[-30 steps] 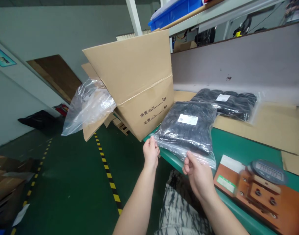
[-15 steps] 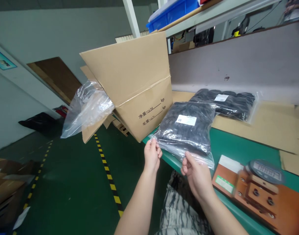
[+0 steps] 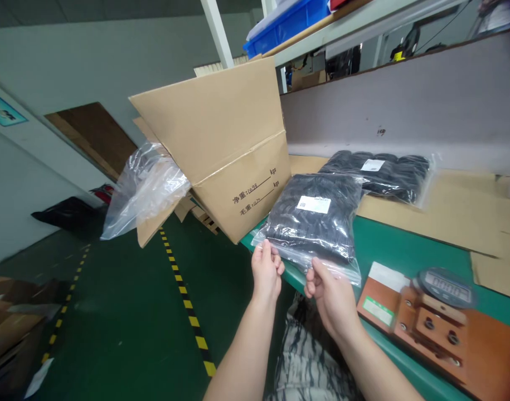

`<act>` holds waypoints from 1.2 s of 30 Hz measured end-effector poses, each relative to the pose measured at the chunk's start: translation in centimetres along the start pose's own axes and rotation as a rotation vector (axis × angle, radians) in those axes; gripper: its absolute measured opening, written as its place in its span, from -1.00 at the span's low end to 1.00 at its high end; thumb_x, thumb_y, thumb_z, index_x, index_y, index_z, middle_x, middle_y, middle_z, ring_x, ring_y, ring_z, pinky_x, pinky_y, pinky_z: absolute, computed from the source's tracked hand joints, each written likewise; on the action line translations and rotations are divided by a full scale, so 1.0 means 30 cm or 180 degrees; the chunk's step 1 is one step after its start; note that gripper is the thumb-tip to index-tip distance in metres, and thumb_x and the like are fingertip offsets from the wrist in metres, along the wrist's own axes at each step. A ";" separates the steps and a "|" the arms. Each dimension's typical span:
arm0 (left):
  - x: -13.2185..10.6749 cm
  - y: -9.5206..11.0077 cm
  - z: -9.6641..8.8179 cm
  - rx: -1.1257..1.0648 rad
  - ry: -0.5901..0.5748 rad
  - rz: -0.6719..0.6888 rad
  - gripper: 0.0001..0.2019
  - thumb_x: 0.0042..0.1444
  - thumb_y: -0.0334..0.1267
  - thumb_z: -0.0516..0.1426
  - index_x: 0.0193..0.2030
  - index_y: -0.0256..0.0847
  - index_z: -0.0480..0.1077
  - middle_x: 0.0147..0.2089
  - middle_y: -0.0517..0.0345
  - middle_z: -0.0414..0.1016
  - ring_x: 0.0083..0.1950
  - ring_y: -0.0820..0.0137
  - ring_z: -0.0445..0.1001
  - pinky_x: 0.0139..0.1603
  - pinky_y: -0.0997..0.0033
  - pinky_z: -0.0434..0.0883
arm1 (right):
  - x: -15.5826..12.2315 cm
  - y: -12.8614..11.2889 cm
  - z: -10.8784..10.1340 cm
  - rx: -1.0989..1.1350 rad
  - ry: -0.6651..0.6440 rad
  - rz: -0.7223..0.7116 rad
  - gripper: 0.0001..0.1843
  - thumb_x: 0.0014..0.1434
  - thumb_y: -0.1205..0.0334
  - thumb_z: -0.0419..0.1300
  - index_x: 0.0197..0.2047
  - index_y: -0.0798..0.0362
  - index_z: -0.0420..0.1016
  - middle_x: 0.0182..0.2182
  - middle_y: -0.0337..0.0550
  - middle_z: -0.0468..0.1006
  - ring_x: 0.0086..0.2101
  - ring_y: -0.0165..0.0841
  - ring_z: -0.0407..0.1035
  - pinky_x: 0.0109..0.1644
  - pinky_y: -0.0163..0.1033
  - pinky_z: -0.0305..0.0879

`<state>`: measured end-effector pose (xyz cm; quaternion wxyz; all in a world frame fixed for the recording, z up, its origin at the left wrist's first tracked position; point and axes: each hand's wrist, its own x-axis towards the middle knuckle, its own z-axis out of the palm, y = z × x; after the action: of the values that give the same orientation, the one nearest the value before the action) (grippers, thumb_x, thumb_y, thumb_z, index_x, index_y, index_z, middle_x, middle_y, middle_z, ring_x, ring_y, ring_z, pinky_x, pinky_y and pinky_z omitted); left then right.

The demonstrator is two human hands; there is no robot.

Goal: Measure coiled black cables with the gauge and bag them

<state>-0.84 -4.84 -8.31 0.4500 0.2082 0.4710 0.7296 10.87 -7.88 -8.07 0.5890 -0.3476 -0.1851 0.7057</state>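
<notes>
A clear zip-lock bag (image 3: 309, 231) packed with black rings, with a white label on top, lies at the edge of the green table (image 3: 375, 239). My left hand (image 3: 266, 273) pinches the bag's near edge toward its left end. Further right along the same edge, my right hand (image 3: 328, 289) pinches the plastic between thumb and fingers. Behind it rests a second bag of black rings (image 3: 388, 181), also labelled. The open cardboard box (image 3: 250, 184) stands just left of the bag I hold.
A digital gauge (image 3: 445, 287) on an orange base is at the right. Cardboard sheets (image 3: 447, 206) cover the table's back part. Loose clear plastic (image 3: 144, 184) hangs from the box. A blue bin (image 3: 288, 28) sits on the shelf above.
My left hand has slid a little to the right along the bag's edge. My right hand keeps its pinch. The whole view has shifted slightly.
</notes>
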 end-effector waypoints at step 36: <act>-0.054 0.000 0.014 0.0357 -0.0761 -0.0650 -0.62 0.02 0.03 0.29 -0.41 -0.23 0.29 -0.46 0.31 0.33 -0.67 0.66 0.15 -0.82 0.67 0.11 | 0.007 0.003 -0.008 0.0042 -0.0210 0.0054 -0.54 -0.04 -0.06 0.43 -0.60 0.15 0.44 -0.66 -0.25 0.38 -0.68 -0.50 0.21 -0.63 -0.39 0.20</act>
<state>0.29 -6.01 -7.92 0.5623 0.2694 0.4728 0.6226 10.97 -7.73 -8.35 0.5789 -0.3218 -0.1968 0.7229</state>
